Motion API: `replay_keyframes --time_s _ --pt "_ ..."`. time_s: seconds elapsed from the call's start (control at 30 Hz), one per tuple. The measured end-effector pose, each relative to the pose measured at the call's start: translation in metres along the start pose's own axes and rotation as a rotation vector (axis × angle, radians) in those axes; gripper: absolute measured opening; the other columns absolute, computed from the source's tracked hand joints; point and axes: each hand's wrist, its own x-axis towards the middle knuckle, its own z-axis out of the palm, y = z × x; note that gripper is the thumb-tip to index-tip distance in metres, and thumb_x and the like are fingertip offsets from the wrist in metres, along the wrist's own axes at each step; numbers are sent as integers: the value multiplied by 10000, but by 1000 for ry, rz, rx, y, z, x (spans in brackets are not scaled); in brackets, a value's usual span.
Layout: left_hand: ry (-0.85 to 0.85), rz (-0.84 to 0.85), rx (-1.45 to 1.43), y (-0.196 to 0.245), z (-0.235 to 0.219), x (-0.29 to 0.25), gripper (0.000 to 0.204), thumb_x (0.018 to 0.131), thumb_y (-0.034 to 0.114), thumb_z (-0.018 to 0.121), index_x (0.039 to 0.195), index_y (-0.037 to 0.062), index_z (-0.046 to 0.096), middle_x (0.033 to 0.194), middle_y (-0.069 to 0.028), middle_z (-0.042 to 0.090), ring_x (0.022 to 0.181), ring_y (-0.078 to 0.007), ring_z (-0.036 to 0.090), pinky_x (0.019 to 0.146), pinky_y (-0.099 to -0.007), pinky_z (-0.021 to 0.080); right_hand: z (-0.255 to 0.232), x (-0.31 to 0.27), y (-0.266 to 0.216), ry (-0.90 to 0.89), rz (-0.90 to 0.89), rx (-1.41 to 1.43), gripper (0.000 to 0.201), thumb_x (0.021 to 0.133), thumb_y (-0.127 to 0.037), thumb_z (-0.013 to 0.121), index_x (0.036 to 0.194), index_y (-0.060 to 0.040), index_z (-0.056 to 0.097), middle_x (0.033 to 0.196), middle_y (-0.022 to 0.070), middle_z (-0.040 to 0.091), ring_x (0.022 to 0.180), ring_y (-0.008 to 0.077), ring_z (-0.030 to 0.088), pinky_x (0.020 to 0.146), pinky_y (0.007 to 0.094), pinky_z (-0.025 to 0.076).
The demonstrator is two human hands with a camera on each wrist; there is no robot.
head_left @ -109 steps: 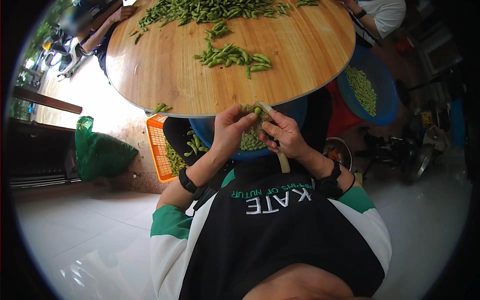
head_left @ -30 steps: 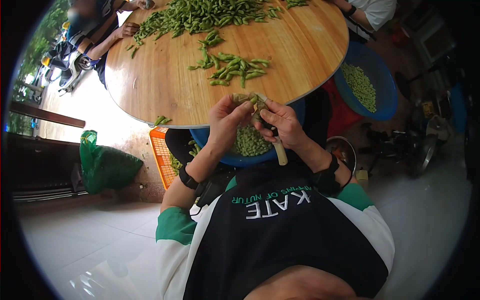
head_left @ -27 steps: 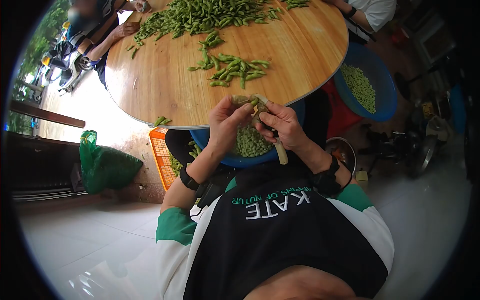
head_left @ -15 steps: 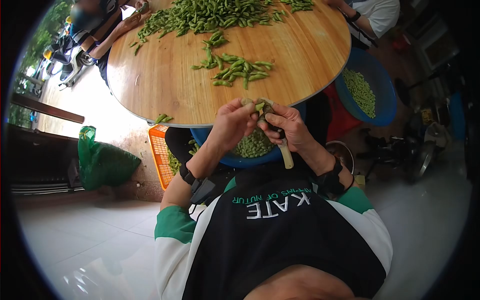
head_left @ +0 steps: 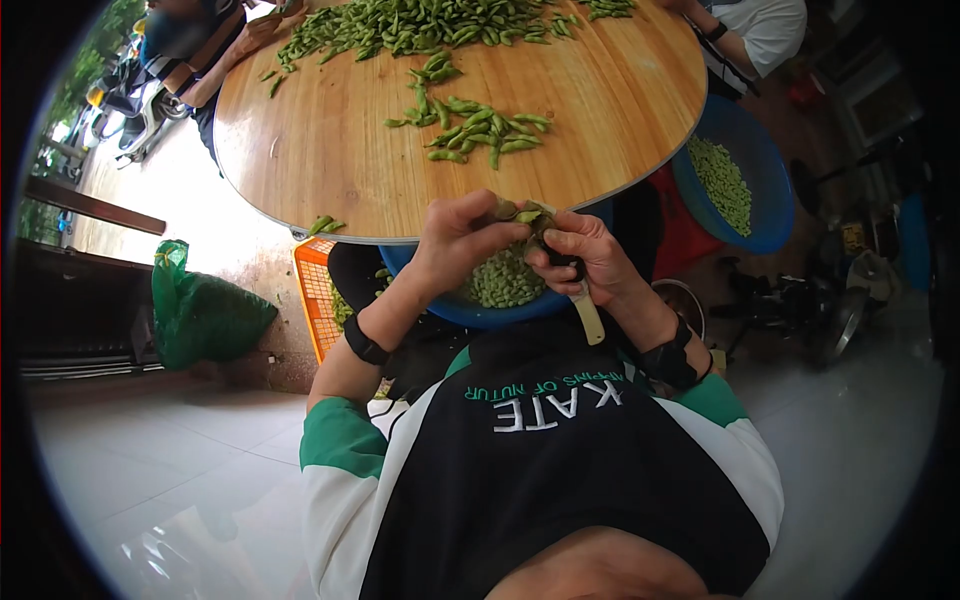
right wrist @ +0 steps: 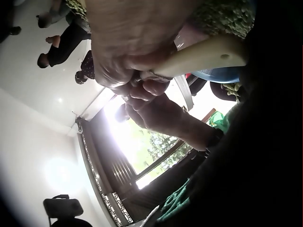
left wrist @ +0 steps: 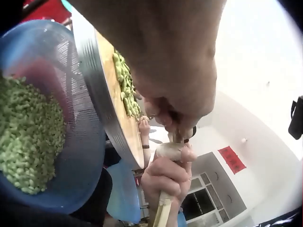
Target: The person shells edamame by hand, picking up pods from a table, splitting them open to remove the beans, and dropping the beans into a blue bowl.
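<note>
Left hand [head_left: 452, 243] still pinching pod [head_left: 528, 216]; right hand [head_left: 596, 258] curled round handle [head_left: 589, 318], now swung slightly outward. Pod likely unfinished.

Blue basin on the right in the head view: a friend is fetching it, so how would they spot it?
Find the round wooden table and follow its edge to the right. Just outside that edge is the blue basin, with a heap of shelled green beans in it. What sets it apart: the other blue basin, also holding beans, is at the table's near edge.
</note>
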Motion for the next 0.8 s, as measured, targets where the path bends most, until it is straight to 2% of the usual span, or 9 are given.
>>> replay_keyframes --time_s 0.07,0.2,0.27,0.4,0.47,0.57,0.7,0.77,0.8 --pt "-19 -252 -378 6 2 2 131 816 99 726 791 25 622 647 5 580 584 -41 542 478 -218 401 8 -2 -5 -11 -28 27 303 940 -116 532 1233 -40 563 818 99 618 505 65 437 396 178 354" --pt "12 -313 -405 12 8 5 107 850 111 699 797 41 637 671 27 587 596 -30 541 479 -182 388 7 -4 -5 7 -42 -11 323 942 -115 532 1255 -38 547 815 88 618 505 61 436 401 176 356" --pt "85 -357 -436 6 13 4 96 860 113 685 830 34 640 680 16 597 594 -38 553 472 -181 390 2 -3 -2 70 -59 -64 339 947 -116 528 1277 -41 534 815 86 620 510 60 445 406 174 358" --pt "42 -308 -466 -3 19 6 95 885 110 646 885 22 612 704 -6 613 598 -58 576 455 -188 389 11 -3 1 147 -168 -285 327 953 -109 520 1273 -41 543 809 65 621 518 53 457 413 176 354" --pt "31 -216 -506 0 22 7 111 904 105 600 946 5 575 728 -37 625 602 -79 593 444 -197 390 12 -1 1 208 -262 -691 319 956 -103 523 1266 -31 552 806 36 620 548 44 483 463 173 371" --pt "40 -233 -598 -8 24 8 95 888 65 565 952 -4 548 757 -61 627 580 -90 584 442 -200 393 16 0 5 273 -326 -862 329 950 -92 534 1271 -21 551 817 21 625 591 28 505 525 169 388" --pt "46 -251 -577 -17 31 8 77 842 -9 510 915 -1 533 757 -68 615 587 -103 578 452 -209 403 3 6 16 277 -322 -907 383 938 -56 533 1321 -30 516 808 23 614 559 21 450 488 159 354" --pt "138 -254 -589 -13 39 8 127 795 -63 454 887 2 512 757 -76 600 608 -121 581 478 -234 433 -13 18 25 172 -833 -1305 391 934 -51 536 1324 -38 517 789 7 617 564 14 449 494 157 353" --pt "137 -255 -590 -16 40 9 127 795 -63 454 887 2 512 757 -76 600 608 -121 581 478 -234 433 -11 16 24 174 -832 -1305 391 934 -51 536 1324 -38 517 789 7 617 564 14 449 494 157 353"
